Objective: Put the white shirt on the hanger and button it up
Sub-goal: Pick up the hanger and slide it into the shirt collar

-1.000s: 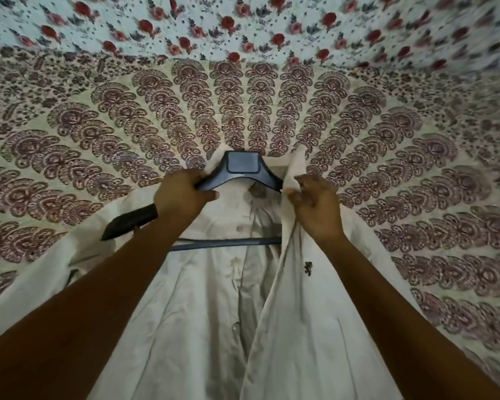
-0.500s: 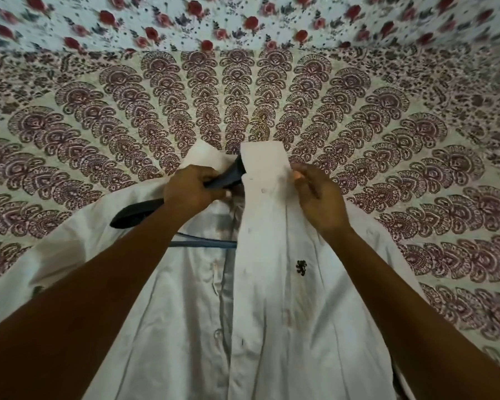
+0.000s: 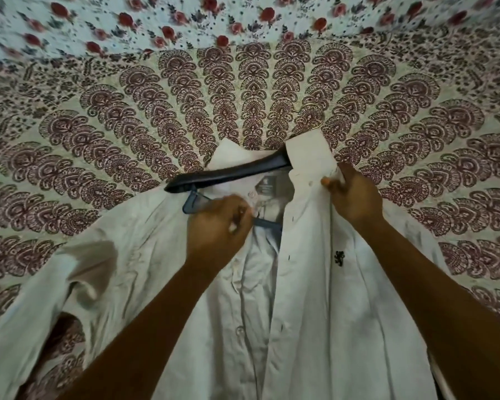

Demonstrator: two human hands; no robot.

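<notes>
- Lying face up across the middle and lower frame on a patterned maroon-and-cream bedspread: a white button-front cotton shirt, front open, with a small dark emblem on the chest panel at centre right.
- Resting under the collar at upper centre: a dark plastic hanger, one arm bare and pointing toward centre left, the other arm hidden beneath the shirt's shoulder at centre right.
- Curled at centre frame over the button-side edge and the hanger's lower bar: the left hand; blurred, so cannot tell exactly what the fingers clasp.
- Pinching the collar and buttonhole-side edge at upper right of centre: the right hand, apart from the left.
- Likely light, limp and prone to creasing or sliding off the smooth, stiff hanger arms.
- Best taken by the firmer collar band and placket edges, drawing the loose shoulder over the bare arm before buttoning from the top.
</notes>
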